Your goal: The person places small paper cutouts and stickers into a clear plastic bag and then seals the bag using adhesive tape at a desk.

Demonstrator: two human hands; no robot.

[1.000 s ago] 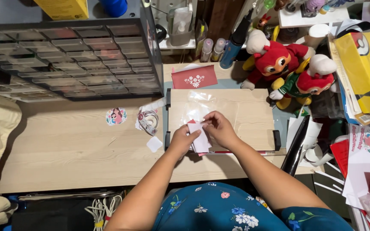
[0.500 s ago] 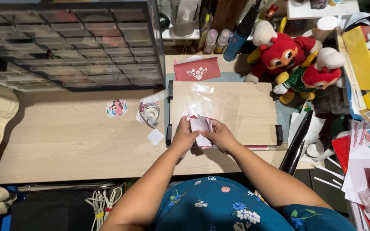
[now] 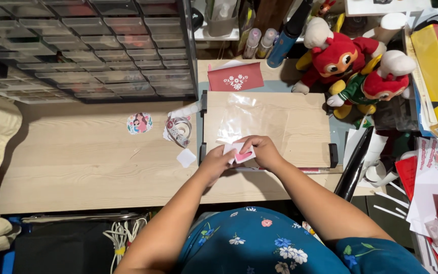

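Both of my hands meet at the near edge of a raised wooden board (image 3: 300, 127). My left hand (image 3: 214, 162) and my right hand (image 3: 263, 151) pinch a small white and red folded paper piece (image 3: 240, 152) between them. A clear plastic sleeve (image 3: 244, 119) lies flat on the board just beyond my fingers. A red card with a white flower print (image 3: 235, 77) rests at the board's far edge.
A round sticker (image 3: 139, 123), a tape roll (image 3: 178, 129) and a small white square (image 3: 185, 158) lie on the desk to the left. A drawer cabinet (image 3: 87, 45) stands at back left. Two red plush toys (image 3: 356, 66) and paper stacks (image 3: 437, 172) crowd the right.
The paper piece has been turned and brought lower between my hands; more of its red side shows now. My hands have stayed at the board's near edge.
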